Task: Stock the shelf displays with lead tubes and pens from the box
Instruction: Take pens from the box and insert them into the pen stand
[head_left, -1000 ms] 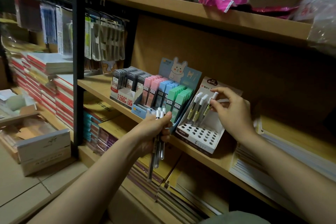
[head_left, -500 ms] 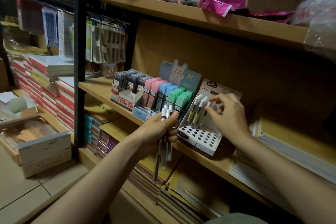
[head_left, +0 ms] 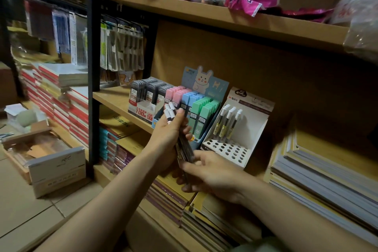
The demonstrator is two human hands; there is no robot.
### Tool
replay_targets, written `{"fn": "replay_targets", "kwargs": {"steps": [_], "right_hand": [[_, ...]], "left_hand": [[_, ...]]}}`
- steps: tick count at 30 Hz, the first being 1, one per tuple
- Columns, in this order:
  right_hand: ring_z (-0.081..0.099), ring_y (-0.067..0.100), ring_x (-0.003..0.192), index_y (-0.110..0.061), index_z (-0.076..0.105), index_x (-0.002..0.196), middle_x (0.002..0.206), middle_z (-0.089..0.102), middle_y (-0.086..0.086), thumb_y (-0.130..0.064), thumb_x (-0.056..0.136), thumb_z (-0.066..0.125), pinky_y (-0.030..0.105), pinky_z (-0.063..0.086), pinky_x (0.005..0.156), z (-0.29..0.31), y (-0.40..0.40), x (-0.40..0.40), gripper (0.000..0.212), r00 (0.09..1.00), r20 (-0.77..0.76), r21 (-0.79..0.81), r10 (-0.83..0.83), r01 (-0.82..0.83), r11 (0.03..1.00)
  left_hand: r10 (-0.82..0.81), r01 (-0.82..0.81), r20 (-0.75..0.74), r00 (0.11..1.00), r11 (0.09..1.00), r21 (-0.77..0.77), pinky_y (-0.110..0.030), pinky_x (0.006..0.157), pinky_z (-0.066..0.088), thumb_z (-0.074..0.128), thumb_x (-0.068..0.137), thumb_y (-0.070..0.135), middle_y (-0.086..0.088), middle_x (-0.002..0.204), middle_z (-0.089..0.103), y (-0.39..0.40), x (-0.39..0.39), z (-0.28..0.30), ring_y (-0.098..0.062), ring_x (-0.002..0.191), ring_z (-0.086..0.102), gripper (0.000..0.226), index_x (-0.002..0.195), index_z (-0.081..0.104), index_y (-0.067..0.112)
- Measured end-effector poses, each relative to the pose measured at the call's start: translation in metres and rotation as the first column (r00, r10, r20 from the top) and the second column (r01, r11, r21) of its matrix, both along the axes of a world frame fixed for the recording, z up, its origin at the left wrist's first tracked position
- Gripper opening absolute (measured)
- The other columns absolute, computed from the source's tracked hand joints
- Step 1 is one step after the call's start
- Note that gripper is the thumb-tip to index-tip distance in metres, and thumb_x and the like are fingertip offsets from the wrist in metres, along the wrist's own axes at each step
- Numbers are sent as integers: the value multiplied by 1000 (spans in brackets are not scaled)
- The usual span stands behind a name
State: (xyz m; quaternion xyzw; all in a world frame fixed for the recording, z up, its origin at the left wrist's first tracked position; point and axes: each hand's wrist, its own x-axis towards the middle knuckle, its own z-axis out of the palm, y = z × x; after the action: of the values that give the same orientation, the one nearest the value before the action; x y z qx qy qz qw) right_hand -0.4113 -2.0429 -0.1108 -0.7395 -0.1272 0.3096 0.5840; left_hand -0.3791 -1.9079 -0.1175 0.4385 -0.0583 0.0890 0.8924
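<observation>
Left hand: the left hand [head_left: 167, 131] grips a bundle of pens [head_left: 180, 139], white caps up, dark barrels slanting down.
Right hand: the right hand [head_left: 206, 172], just below the left, pinches the bundle's lower ends.
Pen display: a white cardboard stand [head_left: 235, 135] with a perforated base, just right of the hands, holds three upright pens [head_left: 226, 122].
Lead tubes: flat plastic cases in grey, pink, blue and green [head_left: 184, 100] fill trays behind the left hand.
Surroundings: a box [head_left: 55, 168] sits on the floor, well left; stacked notebooks [head_left: 319, 172] lie right.

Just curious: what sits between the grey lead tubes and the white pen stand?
Head view: the rabbit-card display of pink, blue and green lead tubes, between grey tubes and pen stand.
</observation>
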Motion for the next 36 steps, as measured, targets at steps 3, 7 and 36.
{"fn": "replay_targets", "kwargs": {"steps": [3,7,36], "right_hand": [[67,8,62,-9,58,104,74,72,1,-13,96,59,19,51,52,0,2,2,9,998,57,22,-35,34,999],[68,14,72,-9,56,119,89,74,10,-9,91,64,24,56,62,1,-5,4,28,996,77,44,-33,30,999],[69,2,87,-27,68,109,96,72,-6,-15,84,74,15,54,73,50,-45,30,28,624,755,27,-201,277,960]], "left_hand": [[-92,89,-26,995,991,-103,-23,53,45,49,100,19,3,69,48,2,-2,0,-8,55,46,6,96,47,15],[-185,169,-19,983,935,-312,-18,49,42,45,100,19,3,69,44,16,-3,8,-6,52,38,5,97,44,16],[-310,301,-85,947,765,570,-16,42,32,65,85,32,9,54,45,-10,-12,-9,-4,45,38,34,102,60,2]]}}
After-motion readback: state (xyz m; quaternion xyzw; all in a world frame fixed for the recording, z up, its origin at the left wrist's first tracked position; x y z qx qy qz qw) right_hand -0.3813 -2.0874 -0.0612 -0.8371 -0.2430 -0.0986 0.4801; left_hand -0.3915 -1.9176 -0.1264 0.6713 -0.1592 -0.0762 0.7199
